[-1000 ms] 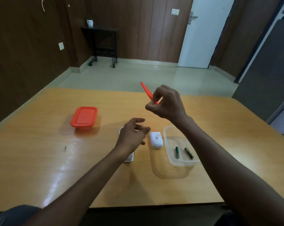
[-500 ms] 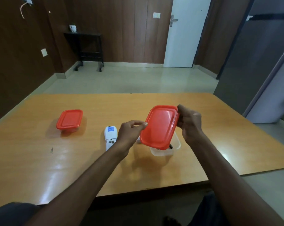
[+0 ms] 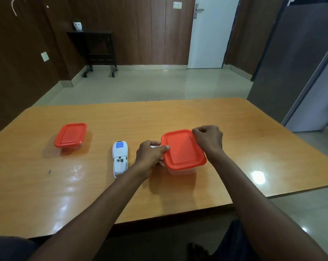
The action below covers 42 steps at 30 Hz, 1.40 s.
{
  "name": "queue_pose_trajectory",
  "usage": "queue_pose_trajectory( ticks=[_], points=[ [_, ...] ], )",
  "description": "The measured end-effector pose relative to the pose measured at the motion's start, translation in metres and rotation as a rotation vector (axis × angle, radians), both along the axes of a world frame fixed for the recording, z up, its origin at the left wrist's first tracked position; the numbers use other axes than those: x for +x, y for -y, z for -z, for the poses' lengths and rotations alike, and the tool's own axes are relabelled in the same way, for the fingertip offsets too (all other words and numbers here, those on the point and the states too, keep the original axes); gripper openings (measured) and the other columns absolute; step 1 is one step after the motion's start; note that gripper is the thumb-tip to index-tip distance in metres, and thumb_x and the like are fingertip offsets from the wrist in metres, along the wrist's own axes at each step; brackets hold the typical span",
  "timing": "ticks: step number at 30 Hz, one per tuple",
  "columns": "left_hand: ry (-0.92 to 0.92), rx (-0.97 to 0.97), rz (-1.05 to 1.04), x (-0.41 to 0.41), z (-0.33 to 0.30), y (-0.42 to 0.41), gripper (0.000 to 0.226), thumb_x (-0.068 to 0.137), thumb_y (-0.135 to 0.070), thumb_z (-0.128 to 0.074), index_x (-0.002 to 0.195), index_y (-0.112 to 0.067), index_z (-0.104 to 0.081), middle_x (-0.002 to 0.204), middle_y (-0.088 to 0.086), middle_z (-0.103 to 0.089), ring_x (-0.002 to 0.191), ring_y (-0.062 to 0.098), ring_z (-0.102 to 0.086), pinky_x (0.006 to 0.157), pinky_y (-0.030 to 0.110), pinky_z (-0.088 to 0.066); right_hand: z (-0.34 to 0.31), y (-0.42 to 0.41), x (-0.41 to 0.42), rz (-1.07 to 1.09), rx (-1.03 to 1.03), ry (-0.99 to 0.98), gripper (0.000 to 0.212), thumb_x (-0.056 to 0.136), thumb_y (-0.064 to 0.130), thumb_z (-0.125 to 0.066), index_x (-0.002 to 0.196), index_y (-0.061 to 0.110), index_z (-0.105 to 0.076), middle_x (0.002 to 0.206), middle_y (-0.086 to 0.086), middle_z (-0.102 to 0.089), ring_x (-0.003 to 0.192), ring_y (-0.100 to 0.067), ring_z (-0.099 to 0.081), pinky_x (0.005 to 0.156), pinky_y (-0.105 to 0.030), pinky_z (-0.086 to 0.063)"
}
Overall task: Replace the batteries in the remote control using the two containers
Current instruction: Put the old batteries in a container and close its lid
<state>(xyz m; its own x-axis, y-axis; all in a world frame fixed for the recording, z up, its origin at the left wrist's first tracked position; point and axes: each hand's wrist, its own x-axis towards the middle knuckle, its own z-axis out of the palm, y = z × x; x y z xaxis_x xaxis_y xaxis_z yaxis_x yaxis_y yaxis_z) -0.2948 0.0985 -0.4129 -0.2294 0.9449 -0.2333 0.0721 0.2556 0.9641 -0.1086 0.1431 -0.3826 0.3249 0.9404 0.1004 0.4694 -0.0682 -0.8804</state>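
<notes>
A red lid [image 3: 183, 149] lies flat on top of the clear right container [image 3: 180, 171]. My left hand [image 3: 151, 154] grips the lid's left edge with its thumb on top. My right hand [image 3: 208, 138] pinches the lid's far right corner. The white remote control [image 3: 120, 159] lies face down to the left with its battery compartment open. Its white cover is mostly hidden behind my left hand. A second container with a red lid [image 3: 71, 135] stands farther left, closed. The batteries inside the right container are hidden by the lid.
The wooden table [image 3: 178, 113] ends close to the right container's near side and to its right. Beyond the table are a tiled floor, a black stand on wheels [image 3: 99, 51] and a white door [image 3: 210, 32].
The red lid, held tilted in the air a second ago, has come down flat onto the right container. Both hands have moved down with it, and my head has turned right.
</notes>
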Motion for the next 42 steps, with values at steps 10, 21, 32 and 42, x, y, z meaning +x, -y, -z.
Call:
queue_pose_trajectory(
  ticks=[10, 21, 32, 42],
  points=[
    [-0.052, 0.013, -0.017, 0.009, 0.004, -0.001, 0.023, 0.086, -0.026, -0.079, 0.100, -0.014, -0.064, 0.070, 0.015, -0.071, 0.053, 0.027, -0.064, 0.054, 0.034, -0.054, 0.010, -0.004, 0.003, -0.071, -0.093, 0.210, 0.026, 0.088, 0.013, -0.057, 0.103, 0.012, -0.079, 0.111, -0.012, -0.074, 0.104, -0.031, -0.066, 0.082, -0.033, -0.052],
    [-0.278, -0.030, -0.031, 0.017, 0.004, -0.013, 0.020, 0.090, -0.032, -0.066, 0.095, -0.015, -0.058, 0.070, 0.008, -0.069, 0.035, 0.021, -0.055, 0.057, 0.031, -0.051, 0.030, -0.014, -0.005, -0.197, -0.228, 0.283, 0.039, 0.107, 0.034, -0.032, 0.126, 0.003, -0.048, 0.125, -0.027, -0.058, 0.111, -0.043, -0.056, 0.081, -0.041, -0.042],
    [-0.641, -0.013, -0.008, 0.034, -0.007, -0.029, 0.048, 0.097, -0.044, -0.043, 0.132, -0.014, -0.054, 0.131, 0.010, -0.060, 0.120, 0.035, -0.057, 0.096, 0.043, -0.048, 0.030, -0.013, -0.004, -0.191, -0.203, 0.434, 0.037, 0.103, 0.032, -0.032, 0.119, 0.006, -0.052, 0.117, -0.023, -0.063, 0.104, -0.043, -0.060, 0.075, -0.040, -0.041],
    [-0.316, 0.146, -0.058, 0.043, -0.009, -0.026, 0.048, 0.092, -0.070, -0.048, 0.103, -0.023, -0.050, 0.106, 0.008, -0.066, 0.097, 0.031, -0.064, 0.084, 0.044, -0.054, 0.006, -0.015, -0.001, -0.214, -0.071, 0.315, 0.060, 0.100, 0.067, -0.027, 0.095, 0.013, -0.054, 0.092, -0.007, -0.059, 0.088, -0.031, -0.054, 0.073, -0.039, -0.038]
  ],
)
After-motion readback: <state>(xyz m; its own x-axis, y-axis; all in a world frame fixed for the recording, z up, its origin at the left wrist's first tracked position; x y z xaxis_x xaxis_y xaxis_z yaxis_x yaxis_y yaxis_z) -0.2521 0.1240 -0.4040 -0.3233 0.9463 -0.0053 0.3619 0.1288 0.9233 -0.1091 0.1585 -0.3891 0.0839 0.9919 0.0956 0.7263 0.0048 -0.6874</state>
